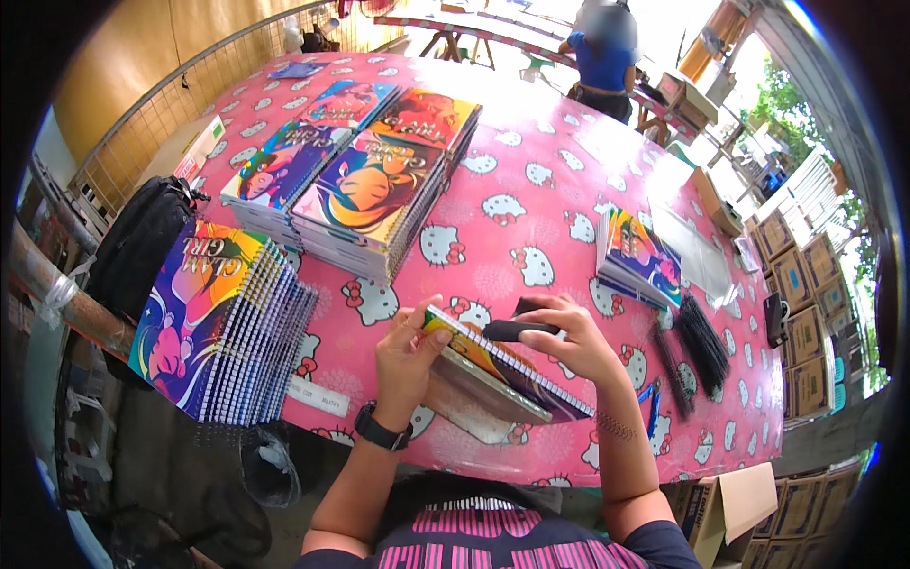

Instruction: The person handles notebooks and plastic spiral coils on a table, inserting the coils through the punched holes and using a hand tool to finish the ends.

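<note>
Notebook [507,367]: between my two hands, near the bench's [488,248] front edge, in front of my chest. Its long axis runs obliquely, from the far-left corner at my left hand [409,349] to the near-right end just beside my right forearm. The spiral [512,357] follows that line along the upper edge, facing my right hand [567,334].

Left hand: narrow, thumb and fingers pinching the notebook's far-left corner. Right hand: fingers closed round a black tool [519,329], its tip pointing left at the spiral's far-left half; contact cannot be confirmed. The left hand is nearer the corner; the right is nearer the spiral's middle.

Loose black coils [703,349] lie on the bench, right of my right forearm, well apart from the notebook.
</note>
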{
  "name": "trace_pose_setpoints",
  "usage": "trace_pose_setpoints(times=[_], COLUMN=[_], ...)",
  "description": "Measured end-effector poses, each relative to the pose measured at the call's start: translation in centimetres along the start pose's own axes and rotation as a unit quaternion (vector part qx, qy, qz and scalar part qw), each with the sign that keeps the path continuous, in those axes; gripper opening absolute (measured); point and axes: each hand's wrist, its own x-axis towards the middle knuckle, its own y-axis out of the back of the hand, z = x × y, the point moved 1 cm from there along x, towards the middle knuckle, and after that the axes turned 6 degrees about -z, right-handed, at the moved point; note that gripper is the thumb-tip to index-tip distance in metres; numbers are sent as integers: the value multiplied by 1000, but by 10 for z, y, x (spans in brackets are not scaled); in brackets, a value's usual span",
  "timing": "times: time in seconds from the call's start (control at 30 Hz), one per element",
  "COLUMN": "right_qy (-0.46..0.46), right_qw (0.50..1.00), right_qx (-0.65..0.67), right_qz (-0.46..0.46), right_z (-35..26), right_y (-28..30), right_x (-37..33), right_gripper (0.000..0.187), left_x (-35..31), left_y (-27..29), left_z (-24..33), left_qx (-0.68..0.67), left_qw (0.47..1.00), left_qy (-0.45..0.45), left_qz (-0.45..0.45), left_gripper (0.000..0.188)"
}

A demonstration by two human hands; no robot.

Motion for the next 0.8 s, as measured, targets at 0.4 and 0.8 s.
trace_pose_setpoints(times=[0.4, 0.8], right_qy=[-11, 115], right_qw=[998, 966], right_qx=[48, -123], right_qz=[-45, 197], right_z=[-3, -90], right_y=[-17, 2], right_x=[28, -61], right_gripper=[48, 41], left_x=[2, 4], left_y=[7, -44], left_z=[1, 61], left_qx=[8, 66], left_qw=[1000, 980], left_qy=[3, -123], left_qz=[-14, -143], left_gripper=[44, 25])
